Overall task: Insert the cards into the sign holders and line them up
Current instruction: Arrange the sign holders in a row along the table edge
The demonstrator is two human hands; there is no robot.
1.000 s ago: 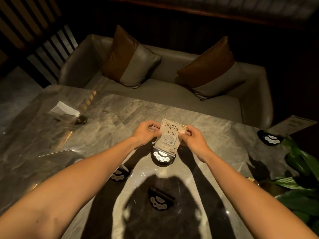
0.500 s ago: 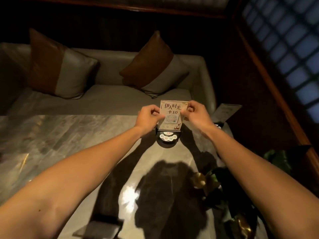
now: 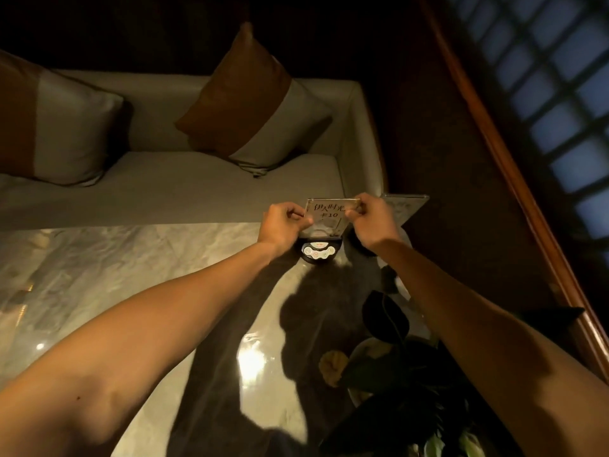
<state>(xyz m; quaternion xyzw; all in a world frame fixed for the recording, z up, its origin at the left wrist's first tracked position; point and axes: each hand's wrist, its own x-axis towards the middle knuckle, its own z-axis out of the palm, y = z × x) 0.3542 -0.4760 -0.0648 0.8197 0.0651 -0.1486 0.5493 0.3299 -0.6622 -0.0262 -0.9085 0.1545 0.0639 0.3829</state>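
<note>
A clear sign holder [image 3: 329, 222] with a printed card inside stands on a round black base [image 3: 317, 252] near the far right corner of the marble table [image 3: 131, 275]. My left hand [image 3: 283, 225] pinches its left edge and my right hand [image 3: 370, 219] pinches its top right corner. A second sign holder [image 3: 407, 206] with a card stands just behind and to the right, partly hidden by my right hand.
A grey sofa [image 3: 184, 192] with two brown-and-grey cushions runs along the table's far edge. A leafy plant [image 3: 389, 357] stands on the table at the near right. A wooden rail [image 3: 514, 179] and lattice window lie to the right.
Both hands have carried the sign holder across the table toward its far right corner, beside the second holder. The view has swung right, and the other bases have left the frame.
</note>
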